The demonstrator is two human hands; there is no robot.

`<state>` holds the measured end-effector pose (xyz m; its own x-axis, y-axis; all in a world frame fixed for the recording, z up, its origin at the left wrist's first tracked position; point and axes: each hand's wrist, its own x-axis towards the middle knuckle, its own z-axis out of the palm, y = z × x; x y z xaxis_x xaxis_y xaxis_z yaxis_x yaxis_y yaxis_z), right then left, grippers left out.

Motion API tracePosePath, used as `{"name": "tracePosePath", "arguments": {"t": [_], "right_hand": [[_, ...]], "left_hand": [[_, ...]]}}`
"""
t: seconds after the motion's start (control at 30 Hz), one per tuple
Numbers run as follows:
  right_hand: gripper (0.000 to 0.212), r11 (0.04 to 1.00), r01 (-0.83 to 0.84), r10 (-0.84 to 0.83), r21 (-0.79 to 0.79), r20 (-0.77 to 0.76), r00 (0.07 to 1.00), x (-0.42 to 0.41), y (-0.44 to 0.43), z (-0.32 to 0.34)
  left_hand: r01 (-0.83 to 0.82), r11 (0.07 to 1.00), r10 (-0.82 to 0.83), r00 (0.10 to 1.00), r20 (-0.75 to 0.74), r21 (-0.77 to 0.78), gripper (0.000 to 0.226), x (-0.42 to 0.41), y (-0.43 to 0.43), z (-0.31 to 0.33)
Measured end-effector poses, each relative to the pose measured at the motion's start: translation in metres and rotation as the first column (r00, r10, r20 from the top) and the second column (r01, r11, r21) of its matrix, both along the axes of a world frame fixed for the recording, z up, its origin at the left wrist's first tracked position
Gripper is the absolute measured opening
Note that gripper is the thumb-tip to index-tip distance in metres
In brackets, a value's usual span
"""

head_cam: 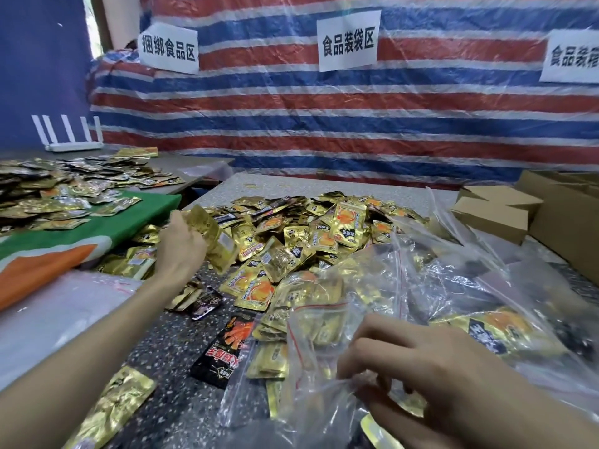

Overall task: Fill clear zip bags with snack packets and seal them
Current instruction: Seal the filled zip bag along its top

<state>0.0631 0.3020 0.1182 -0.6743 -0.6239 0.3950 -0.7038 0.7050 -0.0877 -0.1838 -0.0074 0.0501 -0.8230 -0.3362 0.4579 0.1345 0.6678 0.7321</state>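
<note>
Gold packets gripped in left hand; right hand fingers pinch bag mouth, lower right. Floppy mouth could close, packets spill onto bench.

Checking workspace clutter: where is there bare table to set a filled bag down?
Bare speckled tabletop lies between the left forearm and the black packet; another strip runs behind the packet pile, by the tarp. Centre and right are crowded with clear bags.

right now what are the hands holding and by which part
Left hand grips a few gold snack packets by one edge; right hand pinches the clear zip bag by its film near the red-lined mouth.
</note>
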Motion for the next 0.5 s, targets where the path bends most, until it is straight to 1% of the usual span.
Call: {"name": "tracePosePath", "arguments": {"t": [0.03,0.1,0.2,0.27,0.37,0.5], "right_hand": [[0.007,1.0,0.002,-0.002,-0.001,0.013,1.0,0.001,-0.002,0.002],[0.007,1.0,0.002,-0.002,-0.007,0.022,1.0,0.004,-0.006,0.006],[0.009,1.0,0.024,-0.024,0.007,0.024,0.999,0.01,-0.013,0.014],[0.01,1.0,0.028,-0.029,0.014,0.025,0.999,0.014,-0.017,0.017],[0.012,0.999,0.036,-0.037,0.04,0.028,0.999,0.02,-0.02,0.022],[0.012,0.998,0.026,-0.029,0.052,0.054,0.998,0.024,-0.024,0.025]], "left_hand": [[0.037,0.992,-0.038,0.999,0.007,0.122,0.021,0.008,-0.005,0.008],[0.091,0.94,-0.097,0.995,0.003,0.329,0.02,0.027,-0.014,0.023],[0.181,0.84,-0.196,0.98,-0.025,0.511,0.017,0.058,-0.021,0.043],[0.244,0.769,-0.257,0.964,-0.064,0.591,0.017,0.081,-0.024,0.059],[0.309,0.681,-0.314,0.942,-0.117,0.663,0.017,0.118,-0.021,0.086],[0.391,0.533,-0.42,0.892,-0.166,0.75,0.018,0.167,-0.008,0.119]]}}
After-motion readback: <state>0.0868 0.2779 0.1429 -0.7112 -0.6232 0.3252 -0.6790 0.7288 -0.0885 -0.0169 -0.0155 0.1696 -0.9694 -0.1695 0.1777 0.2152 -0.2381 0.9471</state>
